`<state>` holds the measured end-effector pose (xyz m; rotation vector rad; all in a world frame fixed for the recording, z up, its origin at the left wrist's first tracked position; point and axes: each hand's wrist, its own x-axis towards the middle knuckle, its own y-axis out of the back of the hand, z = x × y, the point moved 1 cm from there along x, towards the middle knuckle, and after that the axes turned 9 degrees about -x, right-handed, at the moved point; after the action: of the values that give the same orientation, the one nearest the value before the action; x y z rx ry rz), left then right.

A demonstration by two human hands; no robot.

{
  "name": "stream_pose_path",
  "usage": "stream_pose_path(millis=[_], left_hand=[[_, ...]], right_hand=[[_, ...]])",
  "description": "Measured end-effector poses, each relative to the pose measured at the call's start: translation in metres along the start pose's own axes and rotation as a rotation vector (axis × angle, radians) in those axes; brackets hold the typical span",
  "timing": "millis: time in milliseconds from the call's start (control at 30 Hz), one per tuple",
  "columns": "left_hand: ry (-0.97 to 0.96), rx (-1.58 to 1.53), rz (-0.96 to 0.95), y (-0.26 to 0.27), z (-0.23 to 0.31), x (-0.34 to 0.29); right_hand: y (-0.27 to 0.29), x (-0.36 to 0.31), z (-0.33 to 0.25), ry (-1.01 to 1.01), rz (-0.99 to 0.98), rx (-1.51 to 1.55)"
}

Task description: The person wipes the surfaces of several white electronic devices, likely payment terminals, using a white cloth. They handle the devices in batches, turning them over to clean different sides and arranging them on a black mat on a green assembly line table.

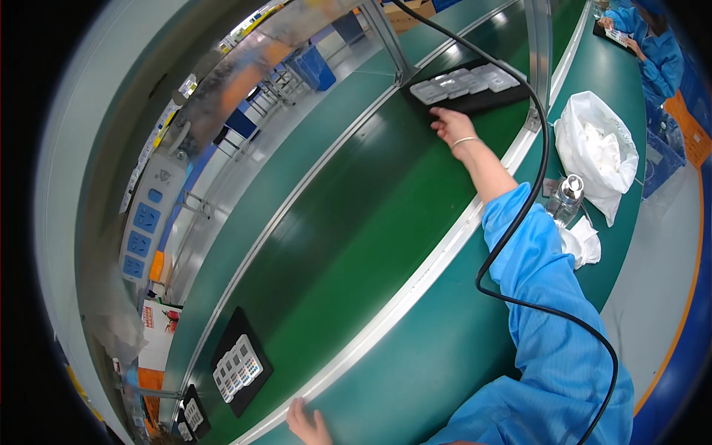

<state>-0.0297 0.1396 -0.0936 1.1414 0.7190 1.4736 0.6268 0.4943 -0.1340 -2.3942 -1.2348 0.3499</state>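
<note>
Head view: a black tray (486,102) of pale devices (461,83) is borne by the green belt (393,222) beside the right hand (454,132); its grip, like that of the left hand (306,424), is open and empty, so handling is judged not yet begun.

White plastic bag (610,187) with white wads (602,148) inside, clear pump bottle (568,200) beside it, crumpled white cloth (584,241) on the green desk (400,371), looping black cable (546,141), blue bin (317,70) near stools (241,124), panel of blue sockets (147,218)

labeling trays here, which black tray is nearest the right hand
The upper-right tray, right by the right hand's fingertips; the lower-left tray and smaller-looking corner tray lie much farther away.
</note>
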Motion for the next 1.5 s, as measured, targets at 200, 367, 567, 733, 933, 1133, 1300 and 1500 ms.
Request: stream_pose_path(millis=[200,367,567,733,933,1133,1300,1500], left_hand=[[0.011,-0.037,0.039,-0.005,-0.007,-0.005],[0.093,-0.082,0.038,-0.018,-0.027,-0.01],[0.041,-0.091,0.053,-0.028,-0.034,-0.013],[-0.037,-0.066,0.091,-0.042,-0.031,-0.012],[-0.024,-0.304,0.078,-0.019,-0.055,-0.011],[0.24,-0.323,0.113,0.027,-0.053,-0.088],[0.453,-0.747,0.17,0.017,-0.012,-0.161],[0.218,-0.524,-0.053,0.021,0.026,-0.162]], right_hand=[[-0.077,-0.086,0.045,-0.258,-0.202,-0.131],[-0.098,-0.211,0.051,-0.476,-0.419,-0.12],[-0.058,-0.367,0.024,-0.583,-0.596,-0.353],[-0.029,-0.5,0.023,-0.561,-0.612,-0.389],[-0.05,-0.586,-0.004,-0.496,-1.741,-0.477],[0.012,-0.524,-0.066,-0.076,-1.196,-0.75],[0.019,-0.523,-0.046,0.568,-0.923,-1.502],[0.027,-0.54,-0.012,0.658,-0.815,-1.53]])
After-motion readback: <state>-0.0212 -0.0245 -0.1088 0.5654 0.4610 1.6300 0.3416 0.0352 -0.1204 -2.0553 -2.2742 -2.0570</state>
